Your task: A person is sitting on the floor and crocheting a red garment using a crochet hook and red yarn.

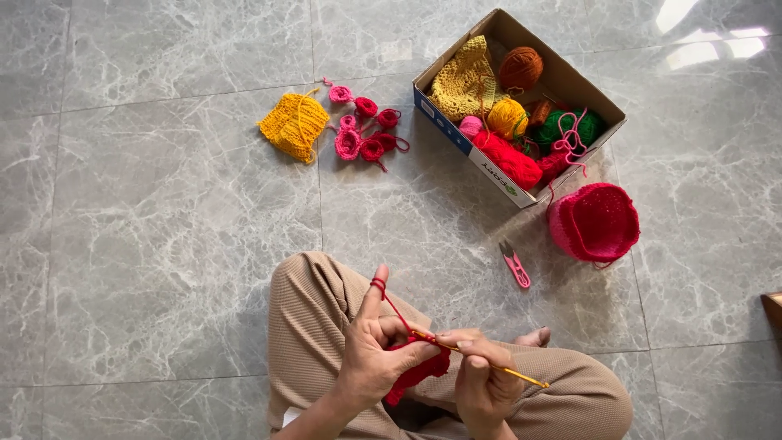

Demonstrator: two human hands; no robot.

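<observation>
Your left hand [371, 354] pinches a small red piece [417, 372], only a short strip so far, with yarn looped over the raised forefinger; your right hand [481, 383] grips the hook [489, 363], tip in the piece. Beyond your knees lie snips [515, 266], a pink cap [595, 222], a yarn box [444, 122], rosettes [365, 126] and a yellow piece [293, 125], none obstructing.

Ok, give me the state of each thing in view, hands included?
Left hand: pinching the red piece, yarn looped round the raised forefinger.
Right hand: gripping the hook.
Box: open, packed with yarn balls.
Snips: lying on the floor.
Pink basket: on its side beside the box.
Yellow piece: lying on the floor.
Small rosettes: clustered beside it.
</observation>
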